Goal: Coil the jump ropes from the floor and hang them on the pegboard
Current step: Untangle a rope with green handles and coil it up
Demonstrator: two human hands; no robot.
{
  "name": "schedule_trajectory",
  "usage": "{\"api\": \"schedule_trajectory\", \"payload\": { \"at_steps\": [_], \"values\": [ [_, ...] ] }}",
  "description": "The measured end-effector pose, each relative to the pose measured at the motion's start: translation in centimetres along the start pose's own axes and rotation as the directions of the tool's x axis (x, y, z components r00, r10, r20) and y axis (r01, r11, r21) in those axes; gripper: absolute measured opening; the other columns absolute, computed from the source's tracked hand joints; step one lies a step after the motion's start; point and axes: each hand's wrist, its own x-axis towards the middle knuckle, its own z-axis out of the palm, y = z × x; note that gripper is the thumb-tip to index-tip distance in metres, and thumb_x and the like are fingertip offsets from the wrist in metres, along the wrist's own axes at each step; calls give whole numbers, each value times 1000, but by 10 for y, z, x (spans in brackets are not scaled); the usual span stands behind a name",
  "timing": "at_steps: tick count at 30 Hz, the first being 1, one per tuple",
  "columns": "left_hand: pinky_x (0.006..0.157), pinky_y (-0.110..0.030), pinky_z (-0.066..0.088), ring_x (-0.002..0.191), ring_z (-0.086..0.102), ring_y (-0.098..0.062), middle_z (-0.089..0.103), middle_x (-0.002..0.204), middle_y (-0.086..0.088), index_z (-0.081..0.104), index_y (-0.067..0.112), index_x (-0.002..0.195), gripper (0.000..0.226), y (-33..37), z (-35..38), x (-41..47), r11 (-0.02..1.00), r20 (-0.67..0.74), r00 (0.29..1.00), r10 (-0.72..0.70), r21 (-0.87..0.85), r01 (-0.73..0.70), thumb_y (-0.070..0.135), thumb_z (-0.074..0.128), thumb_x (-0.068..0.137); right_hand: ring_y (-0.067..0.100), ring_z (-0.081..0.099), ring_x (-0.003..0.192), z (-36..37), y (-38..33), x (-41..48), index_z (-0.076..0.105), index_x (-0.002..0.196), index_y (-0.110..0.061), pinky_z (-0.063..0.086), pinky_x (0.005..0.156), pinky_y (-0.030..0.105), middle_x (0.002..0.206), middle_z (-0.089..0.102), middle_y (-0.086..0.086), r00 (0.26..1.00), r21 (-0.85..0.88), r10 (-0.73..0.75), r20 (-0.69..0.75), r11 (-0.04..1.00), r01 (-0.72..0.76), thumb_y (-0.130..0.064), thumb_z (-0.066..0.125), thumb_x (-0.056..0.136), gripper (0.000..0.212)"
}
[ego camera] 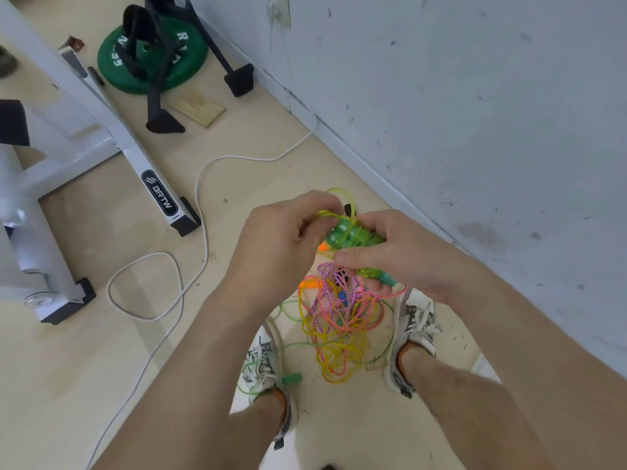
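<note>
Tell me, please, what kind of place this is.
Probably a small gym: a green weight plate lies on the floor, a white exercise-machine frame stands nearby, and jump ropes lie tangled.

You grip translucent green plastic jump-rope handles (334, 234), glossy, wound with shiny yellow-green plastic cord (362, 237). Below your grip, a tangle of glossy pink, yellow and orange plastic cords (339, 329) lies with one braided pink-purple cloth rope (329, 275), matt and rough. Left of your grip, the white painted metal frame (113, 130) gleams smooth; right of it, the grey painted wall (475, 113) looks matt and scuffed.
</note>
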Motion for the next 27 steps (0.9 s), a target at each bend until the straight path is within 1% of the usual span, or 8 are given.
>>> {"api": "schedule_trajectory", "payload": {
  "at_steps": [7,11,13,17,20,22,24,27],
  "values": [
    [61,-35,46,77,54,-23,52,91,-4,65,12,88,18,1,12,2,923,-21,971,239,314,-221,19,48,87,13,48,35,5,-6,0,62,86,-6,38,39,20,51,62,-1,981,-252,196,9,949,-187,-18,69,86,14],
    [65,-36,34,81,51,-28,51,89,-5,50,14,88,14,11,31,-8,950,245,969,-10,304,-67,17,39,80,21,58,53,16,6,9,55,74,-12,41,46,26,61,59,4,971,-669,153,-183,704,-238,-21,55,78,10],
    [64,-34,30,83,51,-25,55,86,-2,47,14,83,11,17,35,-6,950,289,946,-144,307,51,21,38,85,24,56,64,17,12,13,47,71,-15,33,46,27,70,55,4,961,-704,96,-258,663,-256,-22,54,79,12],
    [48,-22,27,53,38,-8,42,47,10,39,17,60,32,18,28,0,962,235,933,-272,33,271,30,57,83,24,54,69,12,16,18,47,75,-17,31,48,28,76,55,3,940,-652,-4,-340,722,-233,-24,53,82,12],
    [48,-23,21,50,23,-9,25,47,9,27,20,56,46,20,25,2,925,186,936,-298,-187,332,14,67,79,25,58,66,16,14,18,53,77,-15,35,49,27,73,60,4,943,-566,-23,-333,805,-180,-21,53,85,9],
    [51,-26,25,52,28,-9,30,53,10,28,21,56,44,21,23,-1,986,129,980,-151,-55,159,20,64,81,25,57,54,11,9,13,62,86,-7,39,43,24,63,65,6,967,-226,142,-212,955,-190,-11,51,87,11],
    [57,-27,30,62,38,-11,40,68,8,36,22,59,33,20,19,-5,986,151,986,77,135,-98,30,61,78,18,49,44,-1,8,7,64,91,-3,34,34,19,55,63,3,957,103,289,5,952,-288,-6,52,92,13],
    [59,-27,35,66,41,-9,47,73,6,45,18,65,29,19,18,-7,971,173,975,136,171,-166,37,62,80,16,53,47,-3,16,5,66,96,-9,39,40,20,64,66,2,948,29,306,82,951,-309,-11,60,90,8]
  ]
}}
